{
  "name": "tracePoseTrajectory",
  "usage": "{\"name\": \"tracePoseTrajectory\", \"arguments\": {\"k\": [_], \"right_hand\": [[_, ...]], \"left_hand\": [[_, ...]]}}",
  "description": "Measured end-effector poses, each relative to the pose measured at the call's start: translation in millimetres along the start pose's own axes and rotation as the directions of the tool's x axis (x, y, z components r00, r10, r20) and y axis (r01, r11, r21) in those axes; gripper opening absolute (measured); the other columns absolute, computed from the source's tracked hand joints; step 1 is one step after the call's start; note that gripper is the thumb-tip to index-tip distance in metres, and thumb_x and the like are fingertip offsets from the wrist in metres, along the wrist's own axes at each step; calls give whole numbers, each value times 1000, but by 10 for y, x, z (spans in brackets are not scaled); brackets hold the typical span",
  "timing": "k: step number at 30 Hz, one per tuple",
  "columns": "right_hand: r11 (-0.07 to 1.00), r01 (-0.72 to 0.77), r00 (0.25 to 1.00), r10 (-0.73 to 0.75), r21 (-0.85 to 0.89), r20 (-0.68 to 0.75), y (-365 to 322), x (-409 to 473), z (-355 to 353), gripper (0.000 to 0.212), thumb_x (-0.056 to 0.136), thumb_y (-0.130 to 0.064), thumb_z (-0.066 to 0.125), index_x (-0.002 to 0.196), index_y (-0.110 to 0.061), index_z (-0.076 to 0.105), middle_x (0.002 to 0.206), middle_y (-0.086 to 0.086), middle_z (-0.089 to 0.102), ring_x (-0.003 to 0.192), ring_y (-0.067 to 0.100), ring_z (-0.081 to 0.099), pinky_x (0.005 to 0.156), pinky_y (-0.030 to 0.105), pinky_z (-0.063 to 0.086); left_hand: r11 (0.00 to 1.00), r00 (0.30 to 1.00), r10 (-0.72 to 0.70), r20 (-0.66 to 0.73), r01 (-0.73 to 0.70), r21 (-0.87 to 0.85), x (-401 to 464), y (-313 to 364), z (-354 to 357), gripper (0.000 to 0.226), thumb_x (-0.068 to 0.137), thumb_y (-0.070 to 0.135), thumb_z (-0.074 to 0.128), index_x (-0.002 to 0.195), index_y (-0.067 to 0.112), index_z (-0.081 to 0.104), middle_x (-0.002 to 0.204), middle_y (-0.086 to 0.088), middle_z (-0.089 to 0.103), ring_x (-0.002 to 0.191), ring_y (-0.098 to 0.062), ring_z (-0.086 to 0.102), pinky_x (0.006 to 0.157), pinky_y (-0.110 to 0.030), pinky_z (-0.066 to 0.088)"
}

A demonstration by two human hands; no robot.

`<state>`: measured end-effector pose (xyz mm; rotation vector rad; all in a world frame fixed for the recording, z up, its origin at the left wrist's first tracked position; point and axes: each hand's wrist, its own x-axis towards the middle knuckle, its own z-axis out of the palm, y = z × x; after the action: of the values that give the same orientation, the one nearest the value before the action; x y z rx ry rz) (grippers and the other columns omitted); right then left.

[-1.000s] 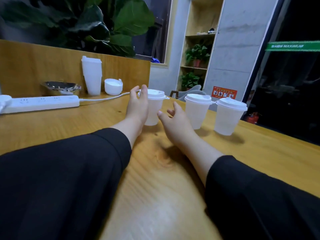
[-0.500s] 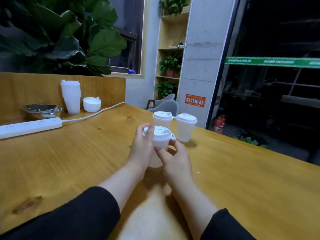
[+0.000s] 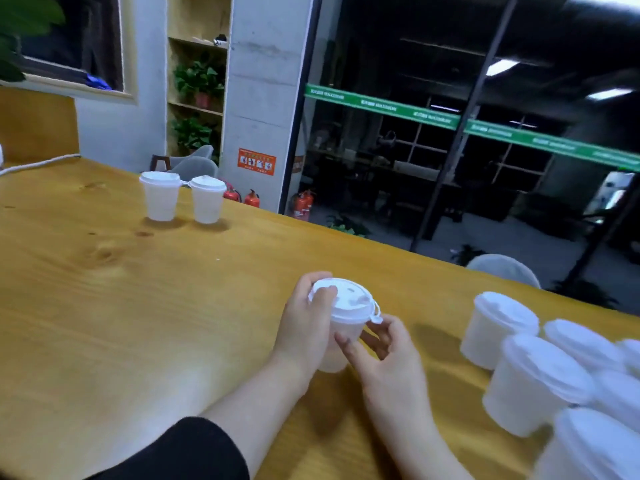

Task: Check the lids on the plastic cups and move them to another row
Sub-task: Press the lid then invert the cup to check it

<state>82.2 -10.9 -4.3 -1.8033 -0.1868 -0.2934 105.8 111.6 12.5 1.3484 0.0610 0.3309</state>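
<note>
A white plastic cup with a lid point(image 3: 343, 308) is held between both hands over the middle of the wooden table point(image 3: 104, 306). My left hand point(image 3: 306, 327) wraps its left side, thumb pressing on the lid's rim. My right hand point(image 3: 388, 355) touches the cup's right side just below the lid's small tab, fingers curled. Two more lidded cups point(image 3: 160, 195) point(image 3: 207, 199) stand side by side at the table's far left. A cluster of several lidded cups point(image 3: 533, 372) fills the right, blurred.
The table's far edge runs diagonally from upper left to right. A white cable point(image 3: 38, 162) lies at the far left. Beyond the edge are grey chairs point(image 3: 502, 270), red fire extinguishers point(image 3: 303, 204) and a dark glass wall.
The view has swung right; the power strip and cup stack left the frame and the cluster of cups appeared. Both hands carried the held cup away from the two far cups, toward the right.
</note>
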Motion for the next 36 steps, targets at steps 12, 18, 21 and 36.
{"name": "tracePoseTrajectory", "arguments": {"k": [12, 18, 21, 36], "right_hand": [[926, 205, 977, -214, -317, 8, -131, -446, -593, 23, 97, -24, 68, 104, -44, 57, 97, -19, 66, 89, -1, 60, 71, 9, 44], [869, 294, 937, -344, -397, -60, -183, -343, -631, 9, 98, -21, 67, 98, -29, 72, 88, -22, 67, 89, -2, 59, 72, 8, 42], [906, 286, 939, -330, -312, -99, -297, -273, -632, 15, 98, -23, 67, 91, -35, 70, 86, -18, 70, 87, 2, 63, 72, 15, 47], [506, 462, 850, -486, -728, 201, -303, -236, -711, 24, 100, -32, 54, 117, -23, 68, 100, -9, 60, 94, 21, 57, 74, 41, 50]], "left_hand": [[966, 963, 126, 236, -174, 191, -250, -35, 2, 29, 90, 44, 50, 106, 33, 71, 109, 5, 71, 97, -12, 63, 79, -27, 47], [958, 955, 142, 259, -199, 206, -209, -57, -24, 31, 90, 46, 49, 107, 32, 70, 109, 1, 72, 103, -24, 65, 78, -30, 48], [956, 946, 157, 282, -217, 196, -195, -67, -30, 36, 85, 54, 49, 107, 33, 69, 109, 0, 72, 103, -25, 65, 79, -31, 48], [925, 925, 156, 345, -260, 277, -163, -93, -21, 47, 78, 64, 41, 110, 36, 63, 108, -11, 66, 96, -28, 61, 73, -35, 45]]}}
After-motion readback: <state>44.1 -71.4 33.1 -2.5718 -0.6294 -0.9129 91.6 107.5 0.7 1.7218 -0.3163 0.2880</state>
